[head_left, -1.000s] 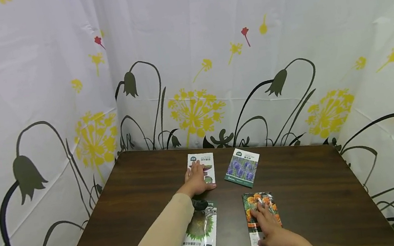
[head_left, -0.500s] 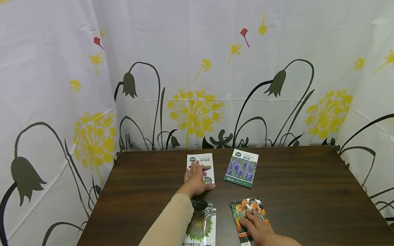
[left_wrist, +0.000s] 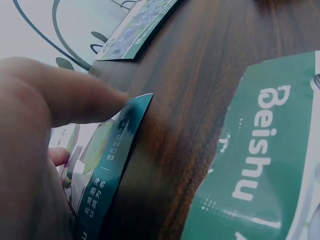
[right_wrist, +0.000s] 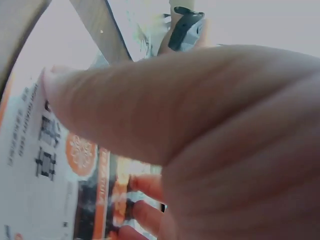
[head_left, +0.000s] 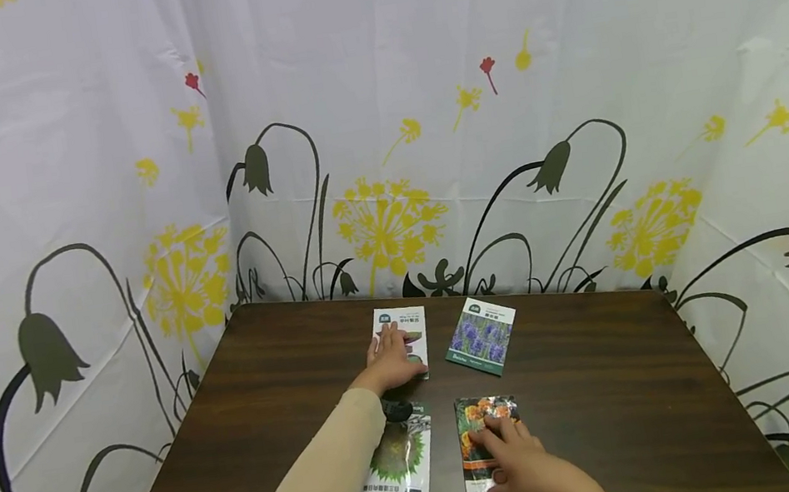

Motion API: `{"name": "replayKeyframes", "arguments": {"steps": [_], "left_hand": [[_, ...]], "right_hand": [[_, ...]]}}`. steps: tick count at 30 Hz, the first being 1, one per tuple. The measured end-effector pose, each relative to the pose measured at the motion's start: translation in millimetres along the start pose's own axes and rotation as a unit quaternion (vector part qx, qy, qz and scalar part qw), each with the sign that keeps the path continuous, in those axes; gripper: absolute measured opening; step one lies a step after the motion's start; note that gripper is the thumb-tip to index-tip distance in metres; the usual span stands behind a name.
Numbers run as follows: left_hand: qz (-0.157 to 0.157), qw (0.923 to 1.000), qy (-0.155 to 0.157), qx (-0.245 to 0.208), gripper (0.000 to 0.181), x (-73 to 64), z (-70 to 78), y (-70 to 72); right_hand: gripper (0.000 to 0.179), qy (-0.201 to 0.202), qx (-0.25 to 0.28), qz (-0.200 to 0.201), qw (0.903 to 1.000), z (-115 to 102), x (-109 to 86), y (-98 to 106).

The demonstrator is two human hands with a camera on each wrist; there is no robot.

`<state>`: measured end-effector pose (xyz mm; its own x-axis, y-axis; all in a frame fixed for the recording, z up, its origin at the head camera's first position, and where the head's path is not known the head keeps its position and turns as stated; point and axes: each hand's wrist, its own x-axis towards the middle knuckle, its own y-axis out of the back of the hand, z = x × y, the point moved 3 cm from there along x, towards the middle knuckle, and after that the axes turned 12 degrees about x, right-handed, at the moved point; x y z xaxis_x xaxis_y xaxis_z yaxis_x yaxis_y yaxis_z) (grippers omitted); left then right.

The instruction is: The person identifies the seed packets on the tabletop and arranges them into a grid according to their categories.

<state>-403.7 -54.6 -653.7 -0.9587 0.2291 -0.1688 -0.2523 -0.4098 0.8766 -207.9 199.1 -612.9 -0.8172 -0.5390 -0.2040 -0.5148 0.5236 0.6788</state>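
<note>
My left hand (head_left: 390, 361) rests with spread fingers on a white seed packet (head_left: 412, 317) at the table's far side. Its thumb lies along the packet's green end in the left wrist view. Spread over an orange-flower seed packet (head_left: 469, 416) near the front is my right hand (head_left: 519, 464), its thumb and fingertips touching the face. Left of that, a larger white seed packet with a green spiky round picture (head_left: 403, 467) lies partly under my left forearm. A purple-flower seed packet (head_left: 481, 336) lies slightly askew beyond the orange one.
All packets lie on a dark brown wooden table (head_left: 611, 384). A white curtain (head_left: 383, 113) printed with flowers hangs behind and at the sides. A black device (head_left: 397, 410) is strapped to my left wrist, over the green-pictured packet's far end.
The orange-flower packet has slid left across the table under my right hand, nearer the green-pictured packet, and straightened. My left hand and the other packets keep their places.
</note>
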Motion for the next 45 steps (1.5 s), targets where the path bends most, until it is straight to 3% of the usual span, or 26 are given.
{"name": "replayKeyframes", "arguments": {"steps": [5,8,11,15,17,22,26,31,34,37,41,45], "left_hand": [[-0.003,0.9999,-0.011,-0.006,0.062,-3.2,3.1,2.3],[-0.009,0.9997,-0.023,-0.007,0.063,-6.3,3.3,1.9],[-0.007,0.9994,-0.033,-0.010,0.065,-6.4,1.6,1.2],[0.016,0.9987,-0.042,-0.022,0.066,-3.5,-2.6,1.0],[0.023,0.9985,-0.044,-0.022,0.067,-2.5,-3.6,0.4],[0.025,0.9989,-0.040,-0.004,0.069,-3.3,-3.5,-3.1],[0.032,0.9988,-0.038,0.004,0.068,-2.9,-0.1,-5.5],[0.059,0.9977,-0.027,0.022,0.067,-3.1,5.6,-4.6],[0.062,0.9961,-0.020,0.060,0.065,-5.8,10.7,-2.3],[0.042,0.9934,-0.017,0.105,0.066,-8.2,18.7,2.5],[0.024,0.9892,-0.008,0.145,0.066,-14.1,33.1,11.9],[0.045,0.9872,0.005,0.153,0.053,-22.4,45.0,19.4]], "right_hand": [[0.070,0.027,-0.012,0.005,0.9996,-6,5.5,10],[0.067,0.040,0.007,0.005,0.9992,-7,13.0,20],[0.067,0.040,0.043,0.032,0.9978,-1,26.8,36],[0.070,0.016,0.070,0.099,0.9925,15,50.1,64],[0.071,0.005,0.075,0.114,0.9906,24,59.8,75],[0.064,-0.032,0.067,0.077,0.9943,48,74.1,82],[0.054,-0.056,0.053,0.057,0.9954,59,75.6,82],[0.038,-0.054,0.041,0.085,0.9941,59,76.2,88],[0.032,-0.054,0.024,0.092,0.9940,57,77.8,88],[0.028,-0.054,0.012,0.102,0.9933,55,78.9,89],[0.030,-0.048,0.005,0.119,0.9917,51,75.8,94],[0.038,-0.039,0.006,0.143,0.9889,44,65.6,109]]}}
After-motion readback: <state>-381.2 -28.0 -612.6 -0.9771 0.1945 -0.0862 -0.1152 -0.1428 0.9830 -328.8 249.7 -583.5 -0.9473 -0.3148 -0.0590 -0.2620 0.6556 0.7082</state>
